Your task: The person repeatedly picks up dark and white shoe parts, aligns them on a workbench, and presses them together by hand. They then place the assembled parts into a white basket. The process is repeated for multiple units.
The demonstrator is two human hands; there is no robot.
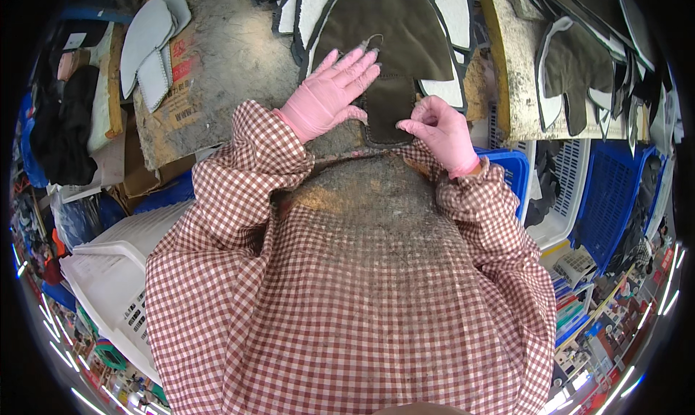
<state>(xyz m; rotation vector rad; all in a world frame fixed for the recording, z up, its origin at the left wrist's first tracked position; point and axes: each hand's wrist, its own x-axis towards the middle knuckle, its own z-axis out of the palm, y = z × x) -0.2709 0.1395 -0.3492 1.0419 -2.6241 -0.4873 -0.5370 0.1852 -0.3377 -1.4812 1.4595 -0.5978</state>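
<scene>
A dark brown-grey fabric piece [394, 35], broad and rounded with a narrower stitched tab [387, 111] at its near end, lies on white fleecy pieces in front of me. My left hand [326, 93], in a pink glove, rests flat on its left side with fingers stretched out. By those fingertips shows a thin, curved, thread-like strand [374, 38]. My right hand [440, 135], also pink-gloved, is closed in a pinch at the right edge of the tab; the thumb tip touches the fabric there.
White fleecy pieces [156, 42] lie on the worn work surface [224, 60] at the left. More dark and white pieces [579, 67] are stacked on a board at the right. Blue crates [608, 198] stand below right, a white crate [108, 270] below left.
</scene>
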